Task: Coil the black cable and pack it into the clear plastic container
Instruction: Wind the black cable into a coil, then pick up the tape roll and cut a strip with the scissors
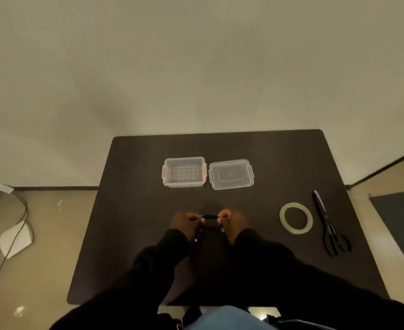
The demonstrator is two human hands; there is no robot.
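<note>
The black cable [211, 222] is bunched into a small coil between my two hands, just above the dark table [134, 234]. My left hand [184, 223] grips its left side, and a loose end with a pale plug hangs below this hand. My right hand [230, 221] pinches the coil's right side. The clear plastic container [166, 172] stands open and empty at the table's far middle, well beyond my hands. Its clear lid [231, 174] lies flat just to the right of it.
A roll of clear tape [282, 211] lies to the right of my hands, with black scissors [327, 222] further right near the table's edge. On the floor at left sit a white device [16, 239] and a trailing wire.
</note>
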